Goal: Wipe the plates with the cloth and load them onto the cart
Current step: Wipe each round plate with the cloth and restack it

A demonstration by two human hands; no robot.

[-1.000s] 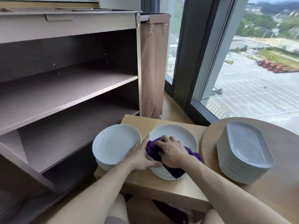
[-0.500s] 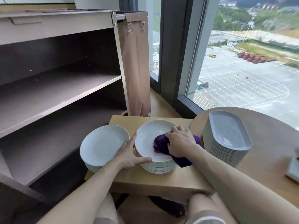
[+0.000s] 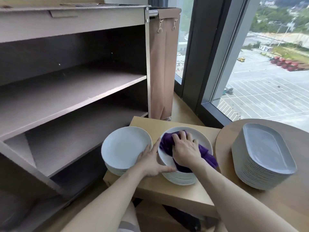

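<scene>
Fingers [image 3: 183, 135] of the right hand [image 3: 185, 149] gripped the purple cloth [image 3: 167, 145] against the top plate [image 3: 203, 139] to wipe it; the left hand [image 3: 150, 162], apparently flat-fingered, steadied the stack [image 3: 180, 179].

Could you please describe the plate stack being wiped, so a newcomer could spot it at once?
Find the low wooden table beside the open-shelved cart. Of its two round white plate stacks, pass the left stack and take the right stack. Only it carries a purple cloth, under the right hand.
</scene>
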